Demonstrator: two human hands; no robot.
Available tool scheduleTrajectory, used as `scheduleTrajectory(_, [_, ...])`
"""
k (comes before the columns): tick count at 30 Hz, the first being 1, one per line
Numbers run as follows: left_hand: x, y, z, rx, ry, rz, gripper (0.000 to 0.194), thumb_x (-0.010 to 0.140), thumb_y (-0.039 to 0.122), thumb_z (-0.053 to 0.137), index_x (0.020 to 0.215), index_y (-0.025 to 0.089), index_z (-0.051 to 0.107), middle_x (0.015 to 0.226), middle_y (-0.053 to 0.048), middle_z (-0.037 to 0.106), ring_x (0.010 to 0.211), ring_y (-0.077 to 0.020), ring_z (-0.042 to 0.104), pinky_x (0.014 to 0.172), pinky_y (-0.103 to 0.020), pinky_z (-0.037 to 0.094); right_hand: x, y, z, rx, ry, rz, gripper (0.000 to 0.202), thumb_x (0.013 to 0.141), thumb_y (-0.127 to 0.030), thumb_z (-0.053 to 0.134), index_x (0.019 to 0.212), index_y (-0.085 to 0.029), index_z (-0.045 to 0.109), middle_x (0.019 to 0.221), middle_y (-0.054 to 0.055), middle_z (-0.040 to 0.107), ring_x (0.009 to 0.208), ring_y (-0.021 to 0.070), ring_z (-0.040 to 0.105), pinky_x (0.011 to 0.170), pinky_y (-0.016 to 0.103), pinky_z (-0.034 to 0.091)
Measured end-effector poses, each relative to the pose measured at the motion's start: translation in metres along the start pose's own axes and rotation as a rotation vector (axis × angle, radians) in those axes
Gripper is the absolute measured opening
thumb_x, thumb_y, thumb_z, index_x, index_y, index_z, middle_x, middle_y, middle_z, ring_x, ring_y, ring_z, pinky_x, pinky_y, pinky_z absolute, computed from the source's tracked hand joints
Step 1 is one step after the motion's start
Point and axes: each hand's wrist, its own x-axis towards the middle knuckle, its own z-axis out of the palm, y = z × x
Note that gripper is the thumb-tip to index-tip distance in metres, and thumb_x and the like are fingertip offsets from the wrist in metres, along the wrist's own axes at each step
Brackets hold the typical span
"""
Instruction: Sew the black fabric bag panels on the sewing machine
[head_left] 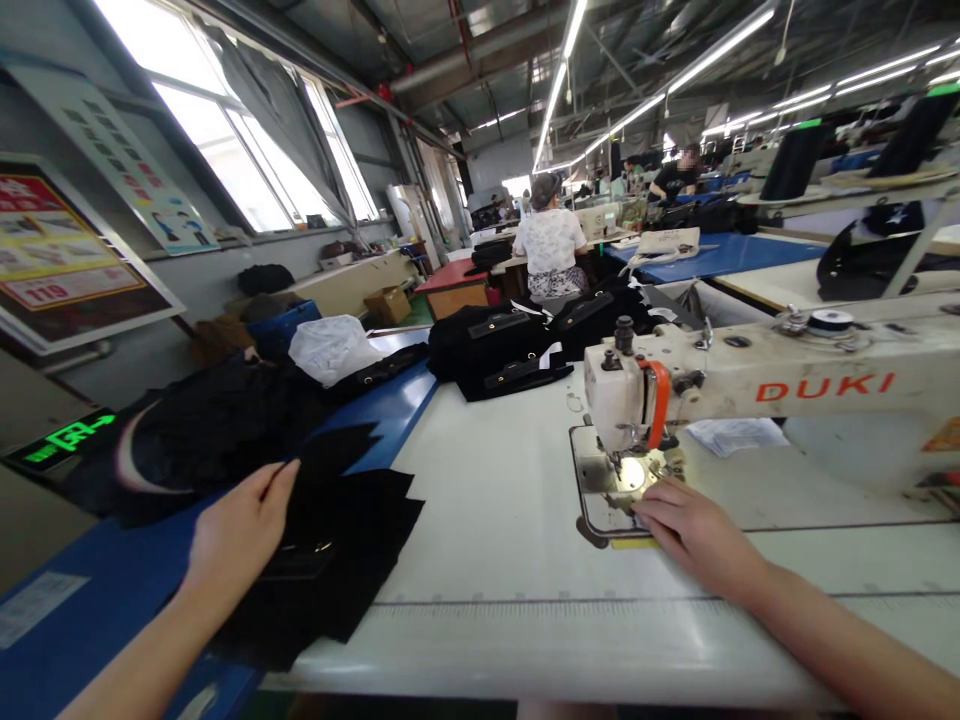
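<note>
My left hand (244,520) is closed, its thumb and fingers pinching the edge of a black fabric piece (341,448). Under and beside it, more black fabric (356,560) with a dark strip and a small shiny metal detail lies over the table's left edge. My right hand (694,530) rests at the front of the sewing machine's (750,370) lit metal needle plate (600,475). Its fingers are pressed together just below the needle area; anything between them is too small to make out.
Black pieces with straps and metal rings (510,340) lie behind on the white table (480,540). At left, a dark fabric heap (225,430) and a white plastic bag (334,348) sit by a blue surface (67,620). A person (551,240) sits ahead, facing away.
</note>
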Motion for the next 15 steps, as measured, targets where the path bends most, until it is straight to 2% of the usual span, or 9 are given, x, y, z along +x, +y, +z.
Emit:
scheduleTrajectory(2, [-0.001,0.022,-0.007,0.073,0.125,0.04,0.056,0.092,0.05,0.028,0.109,0.013,0.067,0.101,-0.015,0.073,0.087,-0.0331,0.071,0.075,-0.044,0.055,0.002,-0.001,0.0,0.008,0.003,0.001,0.025,0.095,-0.017,0.044,0.093,-0.018,0.069,0.087,0.008,0.065,0.085,0.0204,0.059,0.077,0.033,0.051])
scheduleTrajectory(4, [-0.009,0.054,0.0,0.058,0.162,0.28,0.055,0.094,0.046,0.028,0.116,0.01,0.063,0.115,-0.017,0.069,0.1,-0.0313,0.068,0.09,-0.044,0.051,0.004,-0.002,0.0,0.009,0.007,0.001,0.025,0.095,-0.016,0.045,0.091,-0.018,0.069,0.086,0.008,0.065,0.084,0.0204,0.058,0.077,0.034,0.05])
scheduleTrajectory(7, [-0.037,0.11,0.039,-0.014,0.148,0.742,0.049,0.095,0.033,0.027,0.11,0.009,0.066,0.116,-0.018,0.068,0.107,-0.0283,0.066,0.096,-0.042,0.05,0.006,-0.005,-0.001,-0.001,0.027,-0.006,0.024,0.094,-0.015,0.046,0.086,-0.018,0.069,0.083,0.007,0.065,0.082,0.0199,0.057,0.077,0.033,0.049])
scheduleTrajectory(10, [-0.076,0.163,0.089,-0.038,0.074,1.039,0.044,0.089,0.016,0.029,0.1,0.011,0.071,0.108,-0.016,0.072,0.101,-0.0264,0.069,0.086,-0.038,0.055,0.004,0.002,-0.011,-0.024,0.046,0.006,0.023,0.093,-0.015,0.047,0.086,-0.018,0.069,0.084,0.007,0.065,0.084,0.0191,0.057,0.077,0.031,0.048])
scheduleTrajectory(12, [-0.099,0.189,0.113,-0.072,0.032,1.126,0.041,0.085,0.011,0.034,0.101,0.011,0.072,0.111,-0.017,0.071,0.103,-0.0277,0.068,0.086,-0.038,0.055,-0.001,0.017,-0.026,-0.062,0.071,0.068,0.022,0.093,-0.016,0.047,0.091,-0.018,0.069,0.086,0.007,0.066,0.085,0.0194,0.058,0.078,0.031,0.048])
scheduleTrajectory(15, [-0.115,0.209,0.13,-0.175,0.009,1.123,0.039,0.087,0.016,0.039,0.109,0.01,0.07,0.119,-0.018,0.067,0.112,-0.031,0.063,0.09,-0.042,0.053,-0.008,0.053,-0.057,-0.162,0.138,0.291,0.023,0.094,-0.018,0.046,0.094,-0.018,0.069,0.09,0.008,0.068,0.088,0.0201,0.06,0.08,0.032,0.048])
